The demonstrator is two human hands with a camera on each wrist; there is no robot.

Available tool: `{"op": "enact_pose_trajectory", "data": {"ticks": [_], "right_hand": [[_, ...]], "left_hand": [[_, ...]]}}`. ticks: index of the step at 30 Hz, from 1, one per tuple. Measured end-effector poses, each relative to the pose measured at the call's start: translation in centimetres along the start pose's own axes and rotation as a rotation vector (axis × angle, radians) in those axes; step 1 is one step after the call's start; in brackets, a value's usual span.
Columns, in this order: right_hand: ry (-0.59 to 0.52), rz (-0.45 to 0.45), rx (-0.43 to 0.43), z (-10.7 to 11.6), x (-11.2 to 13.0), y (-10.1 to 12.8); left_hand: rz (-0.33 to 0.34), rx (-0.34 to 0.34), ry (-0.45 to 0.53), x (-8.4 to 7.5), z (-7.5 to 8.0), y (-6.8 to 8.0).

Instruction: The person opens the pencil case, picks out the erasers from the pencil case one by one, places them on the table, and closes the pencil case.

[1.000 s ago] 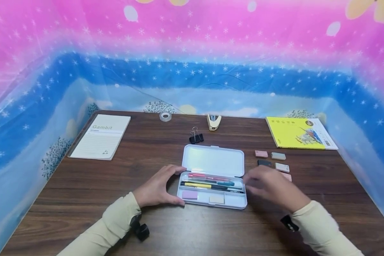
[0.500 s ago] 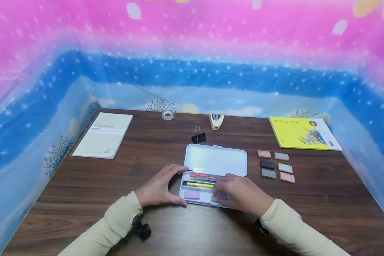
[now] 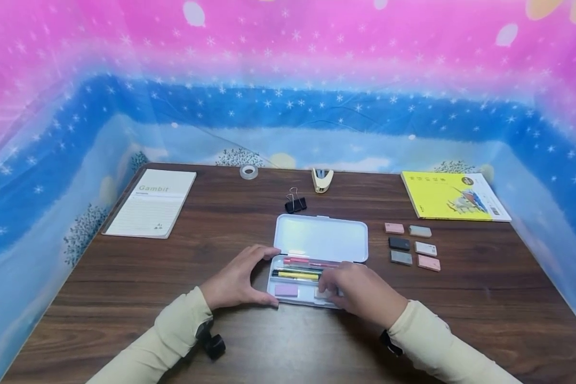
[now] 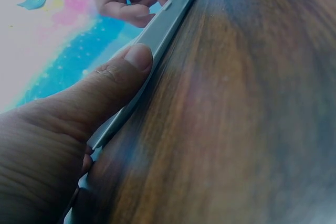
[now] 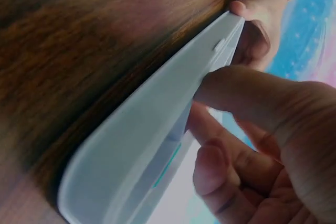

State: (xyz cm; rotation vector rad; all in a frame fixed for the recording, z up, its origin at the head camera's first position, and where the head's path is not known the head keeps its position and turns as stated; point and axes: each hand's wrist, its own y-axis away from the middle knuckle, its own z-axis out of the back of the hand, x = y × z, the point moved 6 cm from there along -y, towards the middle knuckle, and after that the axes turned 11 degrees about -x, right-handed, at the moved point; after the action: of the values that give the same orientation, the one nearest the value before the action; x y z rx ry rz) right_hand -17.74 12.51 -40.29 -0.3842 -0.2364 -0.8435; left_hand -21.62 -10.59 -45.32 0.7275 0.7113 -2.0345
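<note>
A white pencil case [image 3: 320, 237] lies with its lid raised and tilted back. Pens [image 3: 297, 276] fill its rear tray; a lilac eraser [image 3: 286, 290] sits in the front left compartment. My left hand [image 3: 235, 280] grips the case's left end, thumb at the front edge and fingers behind. My right hand [image 3: 360, 290] reaches into the front compartment, its curled fingers around a pale eraser [image 3: 320, 293] that they mostly cover. In the right wrist view the right thumb [image 5: 247, 95] crosses the case's front rim, and the eraser is hidden.
Right of the case lie several loose erasers [image 3: 400, 244] in two columns. Behind it are a black binder clip [image 3: 295, 205], a cream stapler [image 3: 322, 181] and a tape roll [image 3: 248, 172]. A notebook [image 3: 151, 205] lies left, a yellow book [image 3: 448, 197] right.
My right hand has moved left from the case's right end into its front compartment, where its fingers have closed around the pale eraser. My left hand has stayed on the case.
</note>
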Motion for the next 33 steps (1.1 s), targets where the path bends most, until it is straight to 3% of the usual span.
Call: {"op": "enact_pose_trajectory", "data": {"ticks": [4, 9, 14, 20, 25, 33], "right_hand": [[-0.124, -0.046, 0.018, -0.3, -0.9, 0.1], [-0.222, -0.076, -0.091, 2.2, -2.9, 1.3], [-0.139, -0.220, -0.158, 5.4, -7.6, 4.2], [-0.071, -0.337, -0.110, 5.6, -12.7, 7.4], [-0.051, -0.413, -0.050, 5.3, -14.0, 8.2], [-0.025, -0.432, -0.034, 5.5, -14.1, 8.1]], "left_hand": [[0.007, 0.005, 0.001, 0.2, -0.3, 0.2], [-0.009, 0.003, 0.009, 0.2, -0.6, 0.2], [-0.005, 0.000, 0.006, 0.1, -0.4, 0.2], [0.001, 0.007, 0.003, 0.0, -0.2, 0.2], [0.011, 0.007, 0.005, 0.0, -0.1, 0.2], [0.010, 0.005, 0.009, -0.1, 0.0, 0.0]]}}
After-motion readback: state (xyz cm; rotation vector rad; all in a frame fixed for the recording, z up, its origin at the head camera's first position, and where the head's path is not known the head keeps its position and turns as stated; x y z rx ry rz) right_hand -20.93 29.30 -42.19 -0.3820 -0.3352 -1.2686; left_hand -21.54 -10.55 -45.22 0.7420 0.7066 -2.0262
